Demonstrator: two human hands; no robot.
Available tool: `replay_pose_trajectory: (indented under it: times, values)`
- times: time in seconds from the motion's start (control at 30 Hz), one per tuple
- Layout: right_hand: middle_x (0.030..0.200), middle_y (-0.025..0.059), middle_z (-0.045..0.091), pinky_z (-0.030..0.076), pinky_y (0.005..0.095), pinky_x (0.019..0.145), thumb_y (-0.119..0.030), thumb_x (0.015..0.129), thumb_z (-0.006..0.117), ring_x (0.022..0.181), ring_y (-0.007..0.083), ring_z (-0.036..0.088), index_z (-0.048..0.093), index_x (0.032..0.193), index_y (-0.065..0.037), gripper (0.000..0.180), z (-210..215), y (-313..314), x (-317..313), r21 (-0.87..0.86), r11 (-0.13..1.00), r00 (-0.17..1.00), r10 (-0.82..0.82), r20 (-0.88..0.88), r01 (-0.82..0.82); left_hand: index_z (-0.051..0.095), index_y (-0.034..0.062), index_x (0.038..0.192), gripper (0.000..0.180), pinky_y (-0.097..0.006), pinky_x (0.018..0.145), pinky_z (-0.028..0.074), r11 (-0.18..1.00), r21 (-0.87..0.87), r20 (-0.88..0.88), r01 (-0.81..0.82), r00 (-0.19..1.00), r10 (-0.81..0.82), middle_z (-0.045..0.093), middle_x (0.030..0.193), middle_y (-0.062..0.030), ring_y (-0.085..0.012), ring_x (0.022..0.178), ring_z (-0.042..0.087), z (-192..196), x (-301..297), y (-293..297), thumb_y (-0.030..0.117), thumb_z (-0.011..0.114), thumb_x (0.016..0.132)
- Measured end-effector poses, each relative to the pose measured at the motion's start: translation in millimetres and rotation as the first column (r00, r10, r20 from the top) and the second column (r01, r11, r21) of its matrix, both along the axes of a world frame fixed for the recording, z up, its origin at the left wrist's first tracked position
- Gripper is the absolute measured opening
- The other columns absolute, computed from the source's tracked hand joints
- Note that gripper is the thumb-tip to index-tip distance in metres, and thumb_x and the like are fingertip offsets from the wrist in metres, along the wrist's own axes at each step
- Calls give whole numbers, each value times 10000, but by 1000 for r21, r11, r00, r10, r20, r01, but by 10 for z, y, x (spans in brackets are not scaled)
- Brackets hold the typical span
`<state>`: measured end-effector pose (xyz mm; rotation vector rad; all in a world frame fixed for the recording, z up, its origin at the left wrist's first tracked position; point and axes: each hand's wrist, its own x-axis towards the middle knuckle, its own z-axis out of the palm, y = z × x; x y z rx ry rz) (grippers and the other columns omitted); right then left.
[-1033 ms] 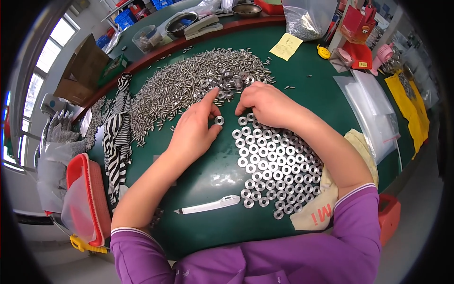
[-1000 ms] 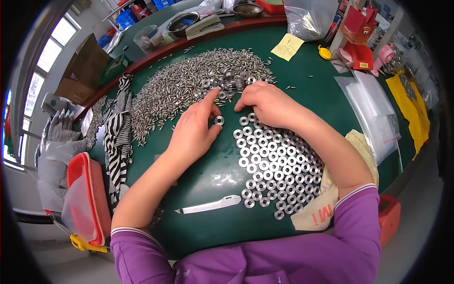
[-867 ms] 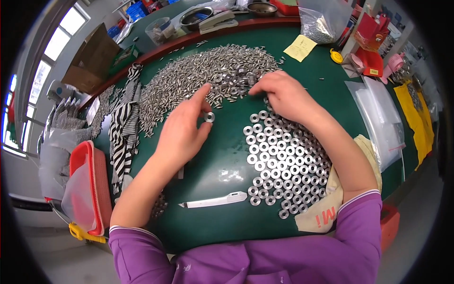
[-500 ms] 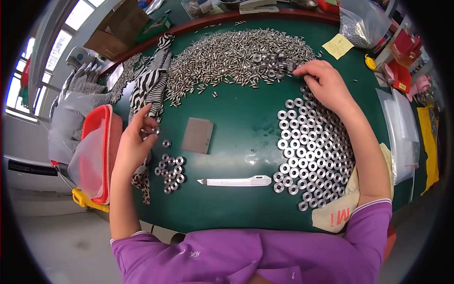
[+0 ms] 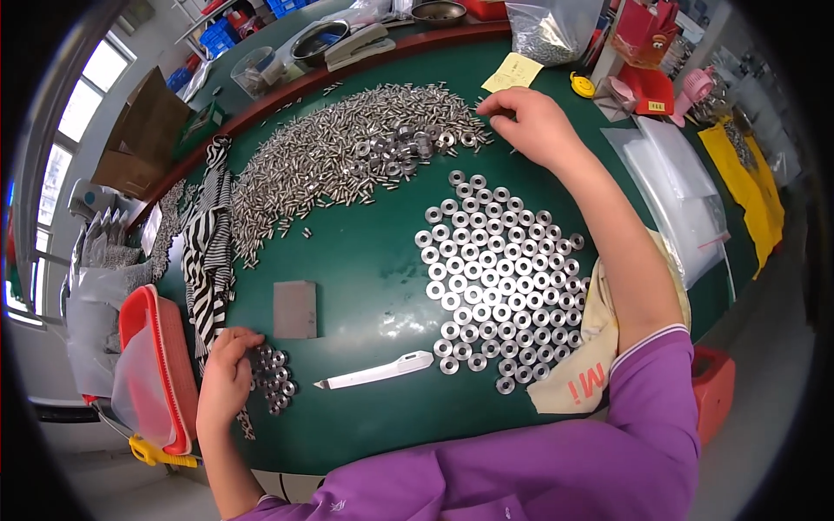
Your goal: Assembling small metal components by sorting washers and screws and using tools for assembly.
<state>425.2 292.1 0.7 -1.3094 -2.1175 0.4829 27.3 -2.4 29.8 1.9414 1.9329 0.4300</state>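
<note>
- At the near left our left hand rests curled over a small cluster of metal rings on the green tabletop; the fingers lie on the rings at its left edge, but we cannot tell whether any ring is actually pinched.
- We judge the hand works best here by setting pieces down flat and keeping the cluster tight, since it sits close to the tabletop's near edge, where a ring could roll off.
- Just left of that hand stand a red-rimmed clear container and a striped black-and-white cloth; both crowd the wrist.
- A grey rectangular block lies just beyond the cluster, and a white utility knife lies to its right; we would keep fingers away from the blade tip, which points toward the cluster.
- Across the far middle spreads a heap of small metal pins, mixed with rings near its right end.
- Right of centre, rings are laid out flat in rows; a sweeping forearm could scatter them.
- At the far right end of the heap our right hand has fingertips closed together, seemingly on a small piece too tiny to identify.
- Further right lie a yellow note, clear plastic bags and a beige cloth under the right forearm.
</note>
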Motion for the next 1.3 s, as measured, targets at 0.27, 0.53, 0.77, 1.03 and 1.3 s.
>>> replay_pose_trajectory:
  times: [0.27, 0.53, 0.77, 1.03, 1.3]
  values:
    - [910, 63, 633, 476, 404, 814, -173, 722, 718, 902, 271, 578, 651, 869, -99, 178, -282, -87, -148, 264, 953, 979, 101, 178, -146, 599, 17, 1085, 295, -372, 865, 478, 969, 230, 40, 87, 994, -98, 600, 1047, -144, -308, 978, 597, 155, 597, 913, -29, 600, 793]
    - [878, 102, 639, 520, 378, 727, -114, 800, 642, 777, 293, 637, 619, 944, -34, 167, -89, -178, -208, 45, 977, 976, 210, -60, -207, 651, 41, 1008, 242, -384, 803, 501, 892, 321, -75, 318, 948, -311, 611, 997, -115, -311, 940, 606, -225, 1466, 2072, 98, 682, 775]
    - [915, 110, 653, 512, 379, 763, -103, 808, 622, 853, 303, 632, 660, 904, -43, 119, -184, -170, -188, 116, 965, 963, 214, 164, -234, 636, 46, 874, 175, -404, 765, 487, 829, 431, -280, 356, 926, -252, 579, 878, -119, -309, 891, 577, -428, 1642, 2283, 117, 699, 726]
    - [926, 95, 614, 496, 389, 814, -77, 810, 617, 910, 290, 606, 677, 980, -68, 181, -232, -90, -258, 81, 969, 962, 219, 162, -234, 620, 48, 886, 188, -413, 780, 486, 870, 424, -300, 252, 945, -128, 579, 907, -120, -319, 909, 575, -489, 1721, 2251, 104, 691, 721]
    - [970, 65, 592, 477, 404, 836, -97, 769, 648, 973, 283, 550, 650, 931, -97, 162, -336, -57, -278, 281, 941, 980, 163, 116, -189, 627, 35, 891, 165, -416, 794, 488, 884, 386, -243, 264, 953, -179, 586, 917, -133, -329, 917, 582, -449, 1689, 2218, 86, 679, 744]
